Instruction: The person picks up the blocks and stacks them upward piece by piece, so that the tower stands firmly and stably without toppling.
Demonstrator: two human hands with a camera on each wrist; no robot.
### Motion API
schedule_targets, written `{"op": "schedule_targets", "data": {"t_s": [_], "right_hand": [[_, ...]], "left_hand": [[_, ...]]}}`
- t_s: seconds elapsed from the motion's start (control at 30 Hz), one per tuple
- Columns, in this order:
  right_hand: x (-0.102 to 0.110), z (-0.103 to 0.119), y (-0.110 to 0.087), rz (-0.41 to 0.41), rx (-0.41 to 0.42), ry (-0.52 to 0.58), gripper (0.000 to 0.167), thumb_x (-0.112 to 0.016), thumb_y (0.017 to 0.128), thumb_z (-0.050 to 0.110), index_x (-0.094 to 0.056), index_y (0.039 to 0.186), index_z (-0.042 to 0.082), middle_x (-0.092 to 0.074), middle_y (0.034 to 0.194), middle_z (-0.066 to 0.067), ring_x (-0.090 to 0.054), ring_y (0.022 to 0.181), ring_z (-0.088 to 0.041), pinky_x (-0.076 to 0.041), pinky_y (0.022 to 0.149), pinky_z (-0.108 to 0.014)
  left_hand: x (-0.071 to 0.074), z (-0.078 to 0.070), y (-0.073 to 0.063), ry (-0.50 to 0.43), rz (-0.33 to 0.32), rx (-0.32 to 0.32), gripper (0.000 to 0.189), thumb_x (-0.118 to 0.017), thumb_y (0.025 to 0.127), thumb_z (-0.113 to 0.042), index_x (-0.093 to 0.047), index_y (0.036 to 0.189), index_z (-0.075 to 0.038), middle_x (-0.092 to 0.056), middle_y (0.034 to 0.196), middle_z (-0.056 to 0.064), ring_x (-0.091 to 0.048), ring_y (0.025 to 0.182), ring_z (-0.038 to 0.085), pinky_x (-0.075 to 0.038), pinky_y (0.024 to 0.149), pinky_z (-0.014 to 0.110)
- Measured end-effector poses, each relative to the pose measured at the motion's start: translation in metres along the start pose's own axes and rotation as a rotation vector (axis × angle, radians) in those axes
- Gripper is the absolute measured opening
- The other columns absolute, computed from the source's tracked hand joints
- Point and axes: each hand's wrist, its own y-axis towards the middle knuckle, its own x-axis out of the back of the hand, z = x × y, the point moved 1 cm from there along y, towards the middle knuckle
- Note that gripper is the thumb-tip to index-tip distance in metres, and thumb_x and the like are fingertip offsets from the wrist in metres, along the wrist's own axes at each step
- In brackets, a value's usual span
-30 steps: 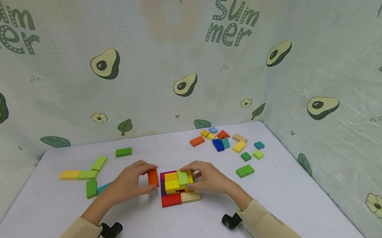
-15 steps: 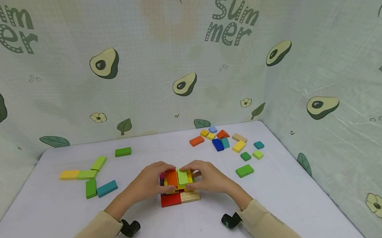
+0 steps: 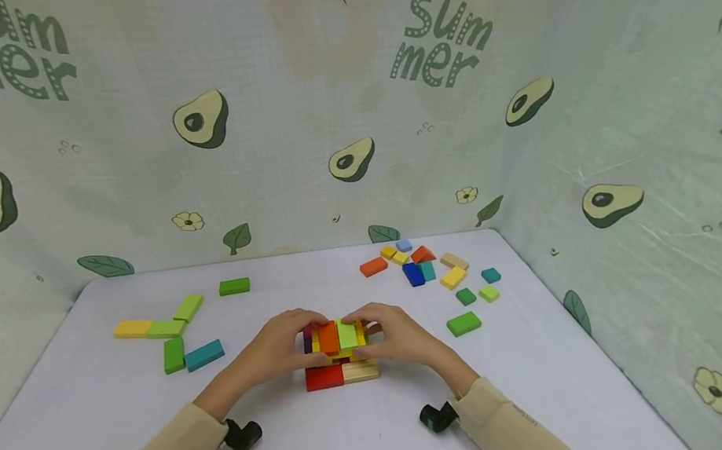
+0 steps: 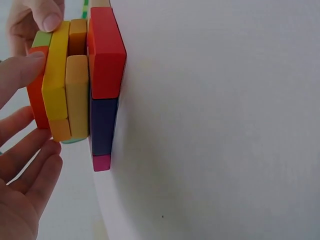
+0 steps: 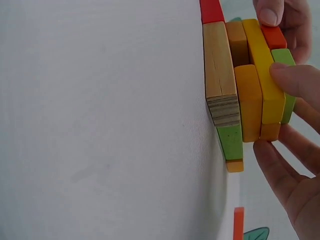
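Note:
A layered stack of coloured wooden blocks stands mid-table. Its bottom layer shows a red block [image 3: 324,377] and a plain wood block [image 3: 360,371] at the front. Yellow blocks [image 4: 57,75] make up the layers above. On top, an orange block [image 3: 327,339] and a light green block [image 3: 347,336] lie side by side. My left hand [image 3: 284,345] pinches the orange block between thumb and fingers at its near and far ends. From the other side, my right hand [image 3: 397,334] holds the light green block the same way. Fingers partly hide the stack's sides.
Left of the stack lie a teal block [image 3: 204,355], a green block [image 3: 173,355] and several others. A scattered group with a dark blue block [image 3: 414,274] and a yellow block [image 3: 453,278] lies at the back right. A printed cloth [image 3: 270,113] hangs behind the table.
My left hand has carried the orange block rightward from beside the stack onto its top, next to the light green block. The right hand has stayed in place.

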Motion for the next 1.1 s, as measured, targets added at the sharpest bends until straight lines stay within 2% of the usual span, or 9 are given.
{"op": "schedule_targets", "data": {"t_s": [0.47,0.87,1.1], "right_hand": [[0.0005,0.0015,-0.0005,-0.007,-0.008,0.001,0.052,-0.084,0.094,0.02,-0.066,0.143,0.02,-0.065,0.139,0.003,-0.063,0.126,-0.016,-0.055,0.107,-0.035],[0.0001,-0.0011,-0.0004,-0.006,-0.009,0.016,0.052,-0.085,0.093,0.02,-0.066,0.142,0.02,-0.065,0.139,0.004,-0.063,0.126,-0.015,-0.056,0.107,-0.036],[0.0005,-0.0013,-0.0003,-0.004,-0.004,0.011,0.052,-0.084,0.094,0.021,-0.066,0.143,0.02,-0.065,0.14,0.004,-0.063,0.126,-0.016,-0.056,0.106,-0.035]], "left_hand": [[-0.0018,-0.0031,0.001,-0.024,0.011,-0.004,0.06,-0.089,0.088,-0.039,-0.066,0.14,-0.021,-0.068,0.138,0.0,-0.06,0.126,0.025,-0.052,0.108,0.058],[-0.0045,-0.0023,0.0047,-0.009,0.028,0.008,0.062,-0.089,0.087,-0.039,-0.064,0.142,-0.022,-0.068,0.137,-0.001,-0.059,0.122,0.022,-0.054,0.106,0.054],[-0.0042,-0.0037,0.0041,-0.017,0.034,0.007,0.063,-0.089,0.088,-0.038,-0.063,0.143,-0.02,-0.067,0.139,0.001,-0.059,0.125,0.024,-0.053,0.108,0.056]]}}
